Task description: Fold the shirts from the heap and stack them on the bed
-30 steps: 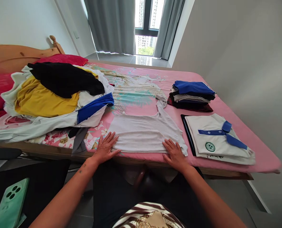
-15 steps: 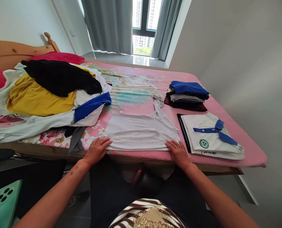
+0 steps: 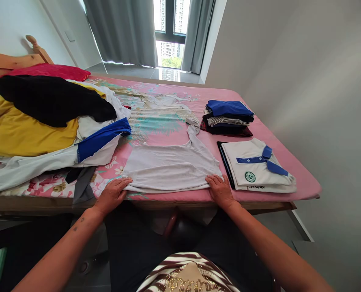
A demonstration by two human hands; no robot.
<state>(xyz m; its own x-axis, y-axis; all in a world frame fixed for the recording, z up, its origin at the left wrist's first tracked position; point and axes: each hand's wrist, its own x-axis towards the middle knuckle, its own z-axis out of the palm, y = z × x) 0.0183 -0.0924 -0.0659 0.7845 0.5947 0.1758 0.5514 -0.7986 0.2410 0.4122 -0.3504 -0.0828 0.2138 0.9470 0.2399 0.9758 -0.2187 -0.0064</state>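
We see a pale grey, thin-knit cloth garment (image 3: 171, 162) lying flat at the near edge of a bed dressed in a pink, flower-printed sheet (image 3: 274, 142), midway between left and right. Its near part is doubled into a broad band with a few soft creases, and a narrow sleeve-like strip runs to the far right, its end bunched.

Our left hand (image 3: 112, 195) is at the garment's near left corner, fingertips on the cloth; our right hand (image 3: 220, 190) is at the near right corner, fingers over the edge. The two hands are well apart. We cannot tell whether either one pinches the fabric or merely presses on it, since the undersides of the fingers are hidden.

Just to the right of the garment we have a folded white polo shirt (image 3: 244, 168) with a blue collar and placket and a round green badge, lying over a dark folded cloth (image 3: 226, 166). Farther off on the right stands a neat stack of folded clothes (image 3: 229, 117), bright blue on top.

To the left we see a loose heap of clothes (image 3: 55, 101) in black, mustard yellow, white and blue, with a red pillow (image 3: 57, 71) on its far side.
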